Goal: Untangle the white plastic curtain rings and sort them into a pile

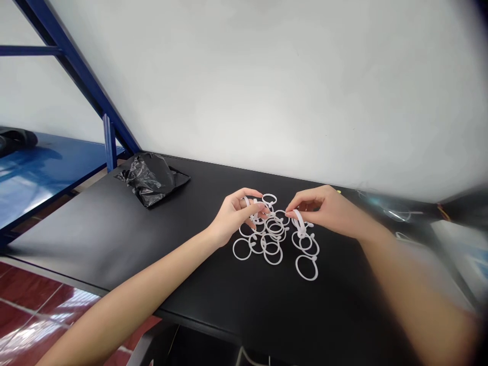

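Several thin white plastic rings (242, 258) with small knobs lie in a loose, overlapping pile on the black table (213, 295). My left hand (238, 213) is over the pile's left side, its fingers curled round white rings, partly hidden by the thumb. Another ring (269, 204) shows just past its index fingertip. To the right, my right hand (314, 206) pinches a white ring (299, 221) between thumb and fingers, seen nearly edge-on. Below it a few more rings (307, 279) rest on the tabletop, one a little apart toward me.
A crumpled black plastic bag (154, 180) lies at the back left. Blue metal framing (86, 76) and a blue table (57, 157) stand beyond it. A pale wall (247, 101) rises behind the table. Blurred clear plastic (392, 208) and a white-blue object (457, 249) are at right.
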`<state>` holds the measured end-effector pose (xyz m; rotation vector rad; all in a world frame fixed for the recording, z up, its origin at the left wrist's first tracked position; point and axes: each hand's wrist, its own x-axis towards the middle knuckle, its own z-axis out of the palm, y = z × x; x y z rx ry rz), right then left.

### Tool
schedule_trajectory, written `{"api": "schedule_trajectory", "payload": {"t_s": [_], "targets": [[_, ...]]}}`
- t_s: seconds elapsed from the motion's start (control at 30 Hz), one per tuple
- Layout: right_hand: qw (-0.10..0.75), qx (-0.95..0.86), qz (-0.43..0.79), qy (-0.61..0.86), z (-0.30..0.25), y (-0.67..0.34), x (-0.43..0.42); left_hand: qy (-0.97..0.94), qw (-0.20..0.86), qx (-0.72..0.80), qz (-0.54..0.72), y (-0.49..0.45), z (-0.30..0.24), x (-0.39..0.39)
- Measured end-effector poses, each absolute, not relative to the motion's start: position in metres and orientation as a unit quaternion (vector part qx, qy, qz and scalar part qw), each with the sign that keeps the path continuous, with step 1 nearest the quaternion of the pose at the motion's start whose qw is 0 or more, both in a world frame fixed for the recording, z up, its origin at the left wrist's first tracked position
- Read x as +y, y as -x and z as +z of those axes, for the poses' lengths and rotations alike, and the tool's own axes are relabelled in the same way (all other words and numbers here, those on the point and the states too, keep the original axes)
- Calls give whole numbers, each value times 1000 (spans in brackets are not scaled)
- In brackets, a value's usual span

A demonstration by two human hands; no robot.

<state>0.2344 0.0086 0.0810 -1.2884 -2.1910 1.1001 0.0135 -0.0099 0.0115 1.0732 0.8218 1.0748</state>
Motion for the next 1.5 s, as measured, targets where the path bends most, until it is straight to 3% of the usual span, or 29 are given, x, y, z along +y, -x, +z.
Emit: {"api": "schedule_trajectory", "payload": {"t_s": [0.37, 0.9, 1.07, 1.27, 1.5], "targets": [[241, -799, 349, 426, 68, -219, 4, -510, 740, 268, 348, -15, 14, -17], [264, -781, 368, 431, 75, -218, 1, -438, 794, 218, 361, -11, 11, -12], [229, -785, 330, 473, 76, -240, 17, -433, 814, 192, 336, -10, 12, -11], [68, -776, 248, 576, 48, -277, 51, -414, 834, 174, 320, -11, 15, -12], [55, -782, 218, 582, 27, -278, 62, -393, 841, 173, 328, -10, 16, -12]]}}
